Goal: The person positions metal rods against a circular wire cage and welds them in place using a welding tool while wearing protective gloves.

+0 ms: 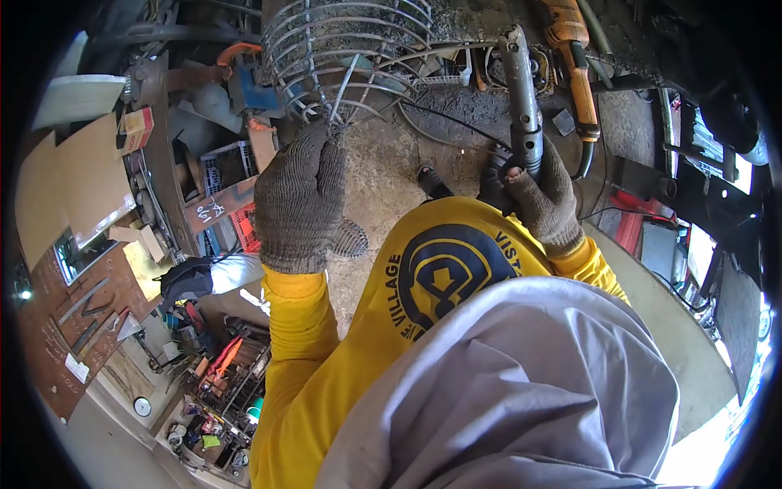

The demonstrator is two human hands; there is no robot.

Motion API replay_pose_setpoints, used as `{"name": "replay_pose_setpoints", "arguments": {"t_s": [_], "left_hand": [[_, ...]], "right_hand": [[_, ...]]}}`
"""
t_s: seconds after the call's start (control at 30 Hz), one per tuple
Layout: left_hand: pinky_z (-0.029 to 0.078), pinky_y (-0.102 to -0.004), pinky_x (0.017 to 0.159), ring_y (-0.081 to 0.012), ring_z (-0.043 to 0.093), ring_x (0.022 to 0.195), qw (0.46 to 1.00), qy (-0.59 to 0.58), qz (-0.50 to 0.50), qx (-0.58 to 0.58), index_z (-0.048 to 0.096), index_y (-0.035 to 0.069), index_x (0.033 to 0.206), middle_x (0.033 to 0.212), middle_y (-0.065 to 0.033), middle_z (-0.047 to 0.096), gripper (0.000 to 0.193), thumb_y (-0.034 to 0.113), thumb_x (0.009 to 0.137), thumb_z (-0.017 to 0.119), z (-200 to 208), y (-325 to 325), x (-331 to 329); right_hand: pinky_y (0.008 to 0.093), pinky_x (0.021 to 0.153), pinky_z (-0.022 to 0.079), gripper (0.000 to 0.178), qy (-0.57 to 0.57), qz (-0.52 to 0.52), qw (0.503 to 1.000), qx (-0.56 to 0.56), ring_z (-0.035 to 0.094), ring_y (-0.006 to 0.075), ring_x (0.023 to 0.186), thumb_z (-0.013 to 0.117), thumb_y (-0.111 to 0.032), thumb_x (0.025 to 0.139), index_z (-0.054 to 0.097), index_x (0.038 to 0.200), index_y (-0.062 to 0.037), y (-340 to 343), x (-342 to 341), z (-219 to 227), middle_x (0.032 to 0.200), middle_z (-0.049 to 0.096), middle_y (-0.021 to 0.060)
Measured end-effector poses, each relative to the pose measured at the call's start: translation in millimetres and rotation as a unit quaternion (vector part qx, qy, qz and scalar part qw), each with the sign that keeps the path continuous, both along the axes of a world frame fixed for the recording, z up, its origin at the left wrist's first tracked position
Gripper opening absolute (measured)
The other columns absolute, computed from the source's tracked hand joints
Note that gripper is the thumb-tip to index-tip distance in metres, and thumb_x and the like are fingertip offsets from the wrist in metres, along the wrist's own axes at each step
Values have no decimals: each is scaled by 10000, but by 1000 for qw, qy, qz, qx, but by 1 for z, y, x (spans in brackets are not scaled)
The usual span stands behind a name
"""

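Note:
My left hand point(298, 204), in a dark knitted glove, is closed at the near end of a round cage of bent metal rods point(350, 49), where the rods draw together. The cage stretches away past the upper edge. My right hand point(544, 204), gloved with the thumb tip bare, grips the lower end of a grey metal tube point(520, 85) that has a holed collar. The tube points away from me, to the right of the cage and apart from it. Just right of the tube lies an orange corded power tool point(577, 73). My right fingers are partly hidden behind the tube.
On the left stand a brown board point(90, 326) with hand tools, cardboard sheets point(94, 175) and a blue crate point(224, 167). A cluttered shelf point(228, 383) is at lower left. Beneath me is a worn concrete floor point(383, 171); a pale curved panel point(684, 350) is at right.

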State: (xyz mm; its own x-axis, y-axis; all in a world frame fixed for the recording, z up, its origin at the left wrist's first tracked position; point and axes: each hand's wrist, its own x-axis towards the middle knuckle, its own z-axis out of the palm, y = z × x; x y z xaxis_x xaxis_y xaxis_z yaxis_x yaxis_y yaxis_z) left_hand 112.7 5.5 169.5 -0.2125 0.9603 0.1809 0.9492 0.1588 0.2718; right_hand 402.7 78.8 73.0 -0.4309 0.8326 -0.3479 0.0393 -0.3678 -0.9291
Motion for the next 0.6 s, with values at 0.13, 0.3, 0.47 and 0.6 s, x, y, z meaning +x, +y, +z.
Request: {"name": "replay_pose_setpoints", "arguments": {"t_s": [0.13, 0.3, 0.47, 0.6], "left_hand": [[566, -360, 767, -283, 733, 841, 1000, -10, 5, 16, 699, 26, 1133, 1002, -143, 744, 266, 156, 901, 702, -5, -2, -3], [569, -399, 785, -332, 719, 918, 1000, -9, -8, -2, 669, 59, 1164, 1067, -165, 726, 269, 133, 906, 674, -5, -2, -5], [566, -418, 770, -340, 709, 893, 1000, 2, -5, -3, 661, 81, 1173, 1053, -157, 723, 271, 155, 912, 662, -7, -3, -6], [563, -417, 767, -338, 706, 889, 1000, -11, 11, -4, 665, 104, 1169, 1038, -151, 721, 257, 164, 919, 652, -4, -4, -2]], "right_hand": [[329, 673, 559, 652, -155, 22, 956, 246, 684, 172, 771, 743, -191, 893, 427, 1432, -5, -1, 0, 1, 920, 682, 103], [335, 695, 557, 636, -137, 26, 963, 232, 695, 193, 779, 736, -179, 885, 442, 1424, -14, -1, -1, 3, 940, 684, 114], [246, 629, 499, 607, 19, 9, 996, -88, 594, 97, 698, 669, -131, 913, 419, 1454, -12, 13, 1, 33, 912, 597, 37], [335, 722, 547, 677, -158, 14, 963, 220, 686, 231, 834, 736, -110, 830, 442, 1435, -35, 3, -2, 14, 996, 667, 143]]}}
